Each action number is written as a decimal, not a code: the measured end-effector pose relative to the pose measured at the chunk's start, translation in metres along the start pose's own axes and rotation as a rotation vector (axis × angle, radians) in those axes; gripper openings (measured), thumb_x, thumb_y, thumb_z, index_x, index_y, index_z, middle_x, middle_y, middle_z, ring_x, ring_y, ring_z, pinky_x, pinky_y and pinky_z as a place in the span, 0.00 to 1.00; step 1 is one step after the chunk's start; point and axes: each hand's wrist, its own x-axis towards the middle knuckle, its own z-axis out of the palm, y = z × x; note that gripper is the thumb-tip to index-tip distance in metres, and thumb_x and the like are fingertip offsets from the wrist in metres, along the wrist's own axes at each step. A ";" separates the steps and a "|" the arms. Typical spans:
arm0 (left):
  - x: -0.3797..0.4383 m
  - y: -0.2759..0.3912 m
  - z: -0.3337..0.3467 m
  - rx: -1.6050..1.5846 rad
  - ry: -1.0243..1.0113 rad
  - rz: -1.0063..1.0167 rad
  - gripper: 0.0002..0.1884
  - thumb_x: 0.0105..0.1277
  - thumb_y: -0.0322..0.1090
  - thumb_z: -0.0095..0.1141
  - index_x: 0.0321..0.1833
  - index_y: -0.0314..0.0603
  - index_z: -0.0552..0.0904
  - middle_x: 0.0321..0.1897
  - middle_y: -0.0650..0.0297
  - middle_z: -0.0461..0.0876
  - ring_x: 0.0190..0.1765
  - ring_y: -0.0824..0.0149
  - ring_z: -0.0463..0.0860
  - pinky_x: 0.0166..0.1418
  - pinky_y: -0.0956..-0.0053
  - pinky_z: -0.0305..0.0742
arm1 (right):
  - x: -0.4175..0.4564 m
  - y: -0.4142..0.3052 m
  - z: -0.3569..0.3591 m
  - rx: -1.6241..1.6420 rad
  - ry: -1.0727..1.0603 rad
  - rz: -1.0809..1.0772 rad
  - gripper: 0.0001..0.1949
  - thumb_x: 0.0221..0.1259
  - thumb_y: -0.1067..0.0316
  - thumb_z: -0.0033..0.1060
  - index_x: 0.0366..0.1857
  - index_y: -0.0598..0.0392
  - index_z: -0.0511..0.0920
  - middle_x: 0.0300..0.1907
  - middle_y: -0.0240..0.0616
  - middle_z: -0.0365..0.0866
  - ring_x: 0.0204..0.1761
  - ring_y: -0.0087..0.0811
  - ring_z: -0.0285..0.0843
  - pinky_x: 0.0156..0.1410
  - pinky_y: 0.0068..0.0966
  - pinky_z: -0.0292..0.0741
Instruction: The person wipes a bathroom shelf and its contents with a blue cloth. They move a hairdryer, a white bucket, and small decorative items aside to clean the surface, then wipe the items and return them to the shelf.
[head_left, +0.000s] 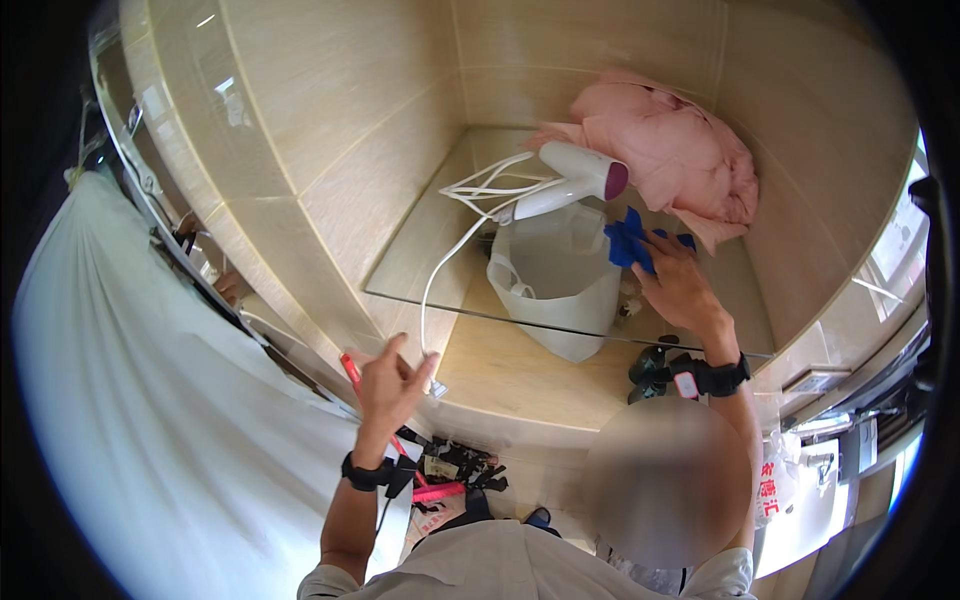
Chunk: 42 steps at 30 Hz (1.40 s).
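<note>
My right hand (679, 281) holds a blue cloth (630, 238) against the glass shelf (405, 274), just in front of a bundled pink quilted garment or cover (667, 142). A white hair dryer (559, 191) with a purple end cap lies on the shelf to its left. The dryer's white cord (442, 262) drops over the shelf's front edge to a plug (437, 388). Fingers apart, my left hand (394, 379) is beside the hanging cord; contact with it is unclear. A red broom handle (350, 369) passes behind this hand.
Under the glass stand a white bag-like container (555, 300) and dark green bottles (646, 373) on a ledge. A pale curtain (150, 375) hangs at left. Below lie a pink broom head (439, 491) and dark litter (457, 461). A washbasin (806, 517) is at right.
</note>
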 end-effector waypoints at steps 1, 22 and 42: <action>-0.005 -0.003 0.011 0.032 -0.092 -0.032 0.18 0.70 0.45 0.67 0.48 0.35 0.85 0.15 0.58 0.77 0.18 0.65 0.73 0.27 0.68 0.70 | -0.002 0.001 -0.002 0.013 -0.024 -0.002 0.24 0.75 0.57 0.52 0.69 0.58 0.74 0.74 0.51 0.70 0.76 0.62 0.61 0.80 0.56 0.58; 0.252 0.120 0.051 -0.774 -0.686 -0.267 0.22 0.72 0.47 0.66 0.47 0.30 0.79 0.41 0.53 0.87 0.44 0.59 0.91 0.37 0.72 0.86 | -0.052 -0.035 -0.015 0.026 0.123 -0.034 0.22 0.69 0.59 0.62 0.64 0.53 0.79 0.70 0.45 0.75 0.75 0.54 0.66 0.81 0.52 0.58; -0.017 0.074 0.066 -0.832 -0.424 0.440 0.09 0.70 0.22 0.60 0.50 0.25 0.80 0.34 0.52 0.89 0.31 0.67 0.88 0.37 0.75 0.82 | -0.081 -0.096 0.010 -0.058 0.346 -0.083 0.20 0.58 0.70 0.59 0.57 0.52 0.84 0.62 0.45 0.81 0.68 0.50 0.76 0.76 0.49 0.67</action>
